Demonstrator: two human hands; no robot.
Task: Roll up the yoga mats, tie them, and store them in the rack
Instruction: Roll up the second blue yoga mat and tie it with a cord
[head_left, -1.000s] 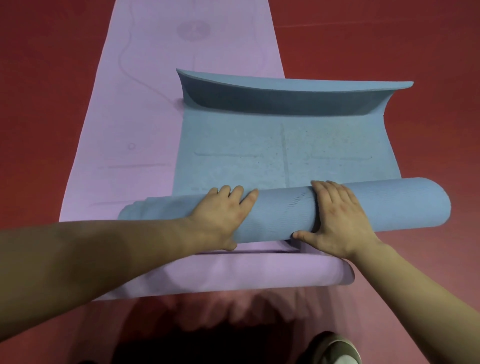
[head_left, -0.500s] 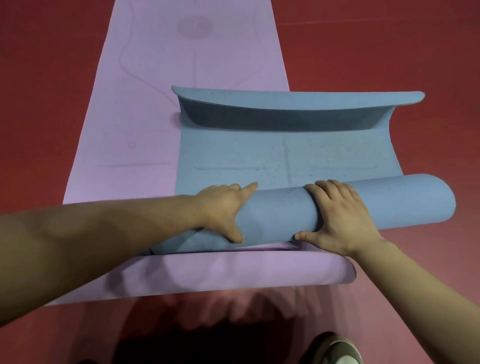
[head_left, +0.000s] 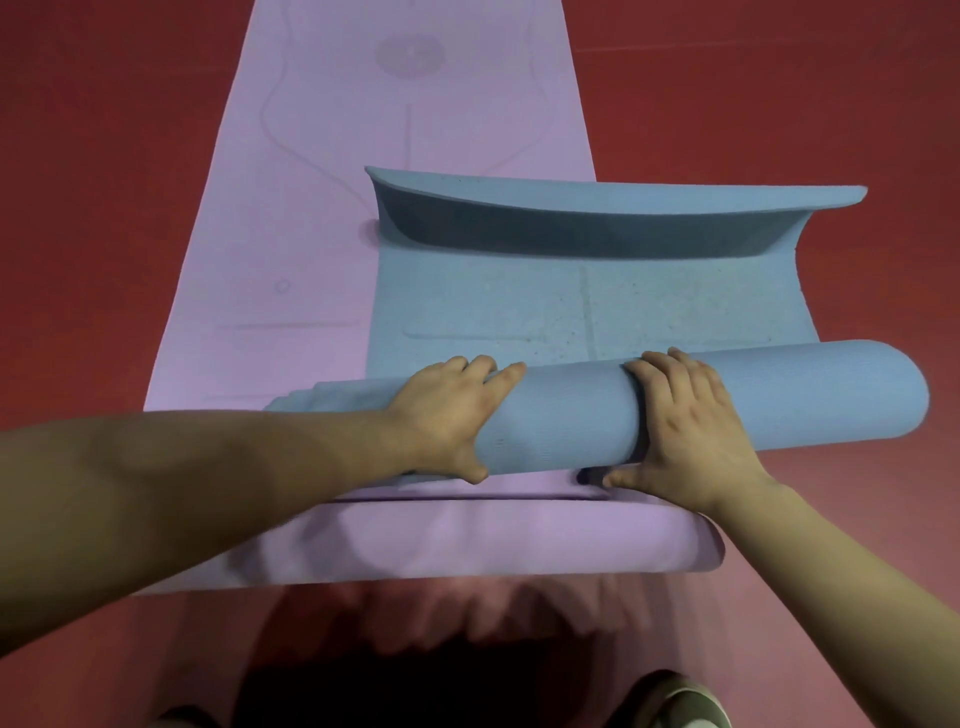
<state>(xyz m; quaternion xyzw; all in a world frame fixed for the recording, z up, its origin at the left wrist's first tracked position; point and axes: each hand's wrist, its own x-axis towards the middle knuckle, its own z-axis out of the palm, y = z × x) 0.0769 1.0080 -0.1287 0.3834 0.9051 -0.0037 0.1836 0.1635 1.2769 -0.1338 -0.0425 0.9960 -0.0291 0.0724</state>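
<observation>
1. Rolling, by the look of it: found the blue foam yoga mat (head_left: 566, 415) partly wound into a thick roll, lying crosswise over the near end of a long lilac yoga mat (head_left: 322, 208) on the red floor (head_left: 104, 156); saw no tie or rack anywhere.
2. Saw the left hand (head_left: 447, 415) curved round the roll left of centre, fingers over the top and thumb at the near side; noted the right hand (head_left: 691, 431) wrapped likewise just right of centre, thumb down beside the lilac mat.
3. Judged the next move as pushing the roll away under even pressure from both palms, squaring the left end first (layers there looked stepped, telescoping outward).
4. Noted a short flat stretch beyond the roll, matte and speckled, with a faint centre line; found the far edge curled up into a lip, likely to spring back unless wound tight.
</observation>
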